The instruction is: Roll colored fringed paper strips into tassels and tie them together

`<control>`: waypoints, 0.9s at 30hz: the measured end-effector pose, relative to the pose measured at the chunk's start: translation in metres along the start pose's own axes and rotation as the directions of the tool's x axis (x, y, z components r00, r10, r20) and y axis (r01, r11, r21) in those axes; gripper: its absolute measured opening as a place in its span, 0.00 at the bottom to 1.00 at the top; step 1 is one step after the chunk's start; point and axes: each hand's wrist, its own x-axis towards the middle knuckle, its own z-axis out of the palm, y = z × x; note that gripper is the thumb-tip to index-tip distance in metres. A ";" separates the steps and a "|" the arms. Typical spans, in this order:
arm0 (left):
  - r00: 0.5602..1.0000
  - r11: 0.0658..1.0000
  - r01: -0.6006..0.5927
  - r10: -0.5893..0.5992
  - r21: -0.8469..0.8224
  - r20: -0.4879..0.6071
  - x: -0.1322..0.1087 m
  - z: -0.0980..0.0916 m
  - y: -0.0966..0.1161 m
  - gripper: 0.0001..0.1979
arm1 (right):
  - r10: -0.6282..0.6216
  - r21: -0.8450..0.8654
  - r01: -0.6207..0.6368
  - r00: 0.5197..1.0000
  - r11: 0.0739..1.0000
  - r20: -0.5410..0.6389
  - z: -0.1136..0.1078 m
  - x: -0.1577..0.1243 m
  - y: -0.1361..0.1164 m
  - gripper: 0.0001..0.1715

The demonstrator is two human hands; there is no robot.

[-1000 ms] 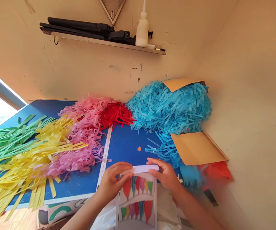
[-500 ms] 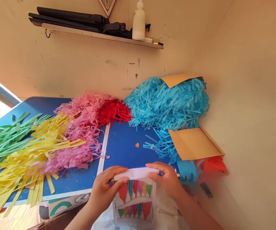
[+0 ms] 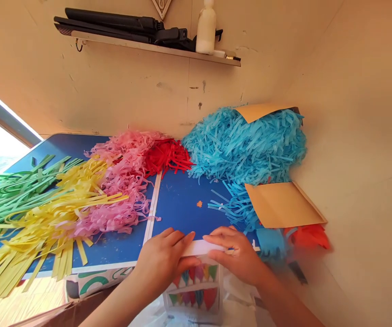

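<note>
Both hands grip a white folded strip [image 3: 197, 248] at the front edge of the blue table; whether it is paper or card I cannot tell. My left hand [image 3: 166, 254] pinches its left end, thumb below and fingers above. On the right end, my right hand [image 3: 235, 252] closes the same way, its fingertips close to the left ones. Below the strip hangs or stands a clear packet [image 3: 194, 295] with rows of small coloured tassels showing on it. Whether strip and packet are joined is hidden by my hands.
On the blue table [image 3: 185, 200] lie green [image 3: 28, 186], yellow [image 3: 62, 204], pink [image 3: 124, 181], red [image 3: 166, 156] and blue [image 3: 246, 145] paper fringes. A brown envelope [image 3: 284, 204] rests at the right. Above, a wall shelf [image 3: 148, 49] holds black hair straighteners [image 3: 114, 27] and a white bottle [image 3: 205, 29].
My left hand has slid right along the white strip, nearer my right hand, and covers more of it and of the packet. The whole view has shifted slightly.
</note>
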 end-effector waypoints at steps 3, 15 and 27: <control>0.999 1.000 0.005 -0.005 -0.012 0.042 0.001 -0.004 0.001 0.23 | -0.010 -0.007 0.010 1.000 1.000 -0.009 -0.002 -0.001 -0.002 0.17; 0.989 0.992 -0.126 0.126 0.007 -0.071 -0.004 0.005 -0.004 0.18 | -0.013 -0.062 0.012 1.000 0.998 -0.012 -0.003 -0.002 -0.003 0.17; 1.000 0.985 0.005 -0.001 -0.171 0.023 0.004 -0.015 0.009 0.14 | -0.076 -0.090 0.072 0.996 0.993 -0.043 0.001 -0.008 -0.005 0.15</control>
